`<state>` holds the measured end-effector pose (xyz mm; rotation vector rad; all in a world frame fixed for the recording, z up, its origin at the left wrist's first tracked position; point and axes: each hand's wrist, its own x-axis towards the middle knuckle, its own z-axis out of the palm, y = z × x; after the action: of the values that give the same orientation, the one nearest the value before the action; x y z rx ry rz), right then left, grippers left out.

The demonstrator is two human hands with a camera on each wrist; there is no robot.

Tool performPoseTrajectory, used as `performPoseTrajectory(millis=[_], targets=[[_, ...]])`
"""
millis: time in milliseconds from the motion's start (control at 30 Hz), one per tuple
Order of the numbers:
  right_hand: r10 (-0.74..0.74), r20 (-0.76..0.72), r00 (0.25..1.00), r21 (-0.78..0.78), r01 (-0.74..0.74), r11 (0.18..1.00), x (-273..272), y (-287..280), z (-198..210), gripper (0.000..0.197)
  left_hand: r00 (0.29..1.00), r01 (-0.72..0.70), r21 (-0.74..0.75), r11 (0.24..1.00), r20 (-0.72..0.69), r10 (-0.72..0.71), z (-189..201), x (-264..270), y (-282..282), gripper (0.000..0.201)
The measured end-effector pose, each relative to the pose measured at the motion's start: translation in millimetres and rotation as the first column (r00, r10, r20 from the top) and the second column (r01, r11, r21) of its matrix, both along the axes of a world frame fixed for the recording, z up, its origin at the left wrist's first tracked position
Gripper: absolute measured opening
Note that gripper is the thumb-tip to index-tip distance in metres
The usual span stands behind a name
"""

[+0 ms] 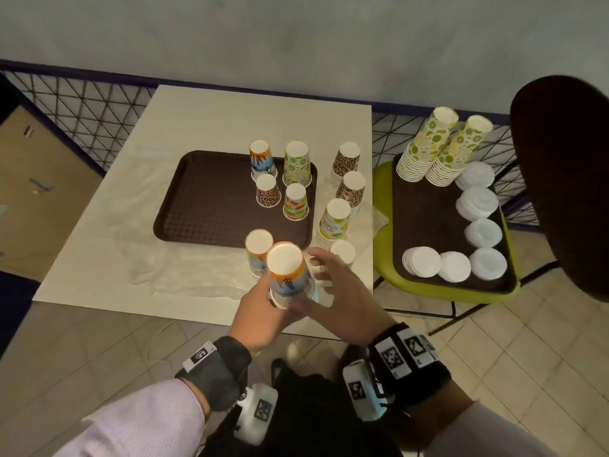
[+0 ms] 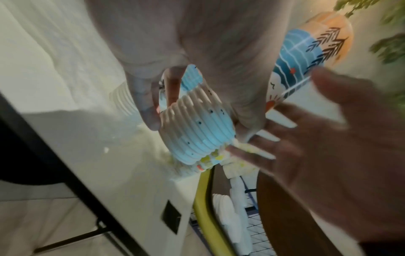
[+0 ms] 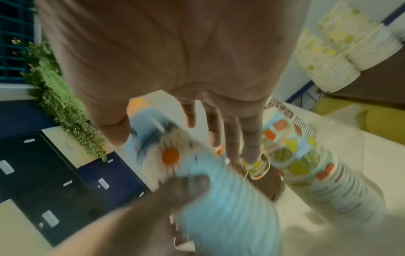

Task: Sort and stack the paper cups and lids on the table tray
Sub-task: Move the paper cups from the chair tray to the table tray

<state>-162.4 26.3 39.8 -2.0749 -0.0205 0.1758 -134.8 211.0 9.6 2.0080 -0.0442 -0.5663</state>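
My left hand (image 1: pixel 263 305) grips a nested stack of upside-down orange-and-blue palm cups (image 1: pixel 286 275) above the table's near edge; in the left wrist view its fingers (image 2: pixel 151 110) curl round the ribbed rims of this stack (image 2: pixel 197 128). Just right of the stack my right hand (image 1: pixel 333 275) hovers with fingers spread and holds nothing; it shows blurred in the wrist views (image 2: pixel 328 155) (image 3: pixel 219 131). A second orange-and-blue stack (image 1: pixel 258 250) stands on the table beside it. The brown tray (image 1: pixel 204 199) carries several upside-down cups at its right end.
Leopard-print stacks (image 1: pixel 349 173), a green "summer" stack (image 1: pixel 334 222) and a low stack (image 1: pixel 342 252) stand on the table right of the tray. A green chair (image 1: pixel 382 258) holds a second tray with lime-print cup stacks (image 1: pixel 428 146) and white lid piles (image 1: pixel 478 202).
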Motion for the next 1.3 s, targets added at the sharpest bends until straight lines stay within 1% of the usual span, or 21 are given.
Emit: performPoseTrajectory(millis=[33,100,167,200,267,333,433,600,733,833,900,933,967,1000,1033,1067,1100,1133,1167,1233,1300], targets=[[-0.045,0.007,0.999,0.030,0.045,0.999,-2.2,-8.6,7.9,0.074,1.000,-0.022,-0.010,1.000,-0.022,0.022,-4.0,-1.8,-0.9,0.050],[-0.146,0.032,0.989,0.079,0.144,0.986,-2.8,-29.2,22.3,0.050,0.995,-0.071,-0.019,0.997,-0.065,0.070,-14.3,-4.7,-3.9,0.054],[-0.227,0.038,0.973,0.078,0.223,0.972,-1.1,-55.5,29.6,0.026,0.990,-0.113,-0.008,0.994,-0.083,0.112,-25.3,-5.9,-9.5,0.055],[-0.265,0.040,0.963,0.065,0.262,0.963,-0.1,-69.5,29.7,0.018,0.988,-0.133,0.002,0.991,-0.080,0.132,-30.7,-5.7,-13.2,0.055],[-0.334,0.050,0.941,0.016,0.333,0.943,2.4,-95.6,24.7,0.008,0.983,-0.172,0.014,0.985,-0.067,0.173,-39.8,-5.3,-21.0,0.057],[-0.376,0.061,0.924,-0.035,0.379,0.925,5.4,-116.9,17.6,0.007,0.977,-0.201,0.030,0.979,-0.063,0.203,-48.2,-5.0,-27.8,0.065],[-0.403,0.065,0.913,-0.043,0.406,0.913,8.7,-139.2,14.2,0.008,0.972,-0.222,0.053,0.974,-0.063,0.225,-57.7,-5.3,-36.2,0.071],[-0.381,0.058,0.923,-0.068,0.385,0.921,12.2,-159.4,5.4,0.006,0.959,-0.265,0.086,0.960,-0.080,0.272,-63.6,-4.5,-51.2,0.077],[-0.327,0.050,0.944,-0.097,0.331,0.939,18.3,-170.6,-5.9,0.006,0.944,-0.312,0.096,0.945,-0.082,0.320,-63.7,-5.1,-57.3,0.083],[-0.292,0.057,0.955,-0.127,0.297,0.946,23.1,-176.5,-11.1,0.006,0.938,-0.331,0.113,0.937,-0.073,0.340,-60.0,-8.0,-53.4,0.078],[-0.292,0.062,0.954,-0.135,0.298,0.945,26.0,-181.6,-13.6,0.006,0.934,-0.335,0.204,0.920,-0.058,0.353,-57.4,-12.4,-45.0,0.073],[-0.300,0.060,0.952,-0.129,0.305,0.944,27.0,-184.3,-14.1,0.006,0.943,-0.295,0.274,0.916,-0.072,0.325,-55.3,-14.2,-39.5,0.070],[-0.311,0.053,0.949,-0.114,0.316,0.942,27.8,-186.7,-14.1,0.006,0.961,-0.202,0.344,0.917,-0.113,0.254,-50.1,-16.1,-35.4,0.065],[-0.326,0.049,0.944,-0.098,0.330,0.939,28.5,-188.8,-13.8,0.006,0.975,-0.061,0.400,0.915,-0.174,0.141,-43.5,-18.3,-32.5,0.059],[-0.340,0.046,0.939,-0.082,0.343,0.936,29.6,-190.5,-13.3,0.006,0.969,0.108,0.426,0.898,-0.246,0.001,-36.4,-19.7,-32.1,0.051],[-0.354,0.044,0.934,-0.073,0.356,0.932,30.9,-192.3,-13.5,0.005,0.940,0.266,0.415,0.870,-0.310,-0.140,-29.6,-20.8,-34.1,0.043],[-0.365,0.045,0.930,-0.068,0.367,0.928,32.6,-195.1,-14.1,0.005,0.896,0.404,0.386,0.829,-0.348,-0.275,-26.5,-21.0,-37.7,0.037],[-0.373,0.046,0.927,-0.068,0.376,0.924,34.8,-198.6,-15.9,0.005,0.848,0.510,0.352,0.785,-0.357,-0.391,-24.0,-21.1,-44.0,0.033],[-0.384,0.044,0.922,-0.070,0.386,0.920,36.9,-203.1,-17.4,0.006,0.803,0.585,0.322,0.744,-0.356,-0.477,-22.1,-21.1,-53.6,0.031],[-0.418,0.051,0.907,-0.076,0.421,0.904,42.2,-215.8,-20.3,0.006,0.743,0.669,0.311,0.675,-0.301,-0.597,-23.4,-19.4,-79.8,0.035],[-0.456,0.091,0.886,-0.116,0.464,0.878,52.2,-231.2,-20.3,0.009,0.729,0.681,0.326,0.656,-0.206,-0.653,-19.7,-14.8,-118.4,0.033]])
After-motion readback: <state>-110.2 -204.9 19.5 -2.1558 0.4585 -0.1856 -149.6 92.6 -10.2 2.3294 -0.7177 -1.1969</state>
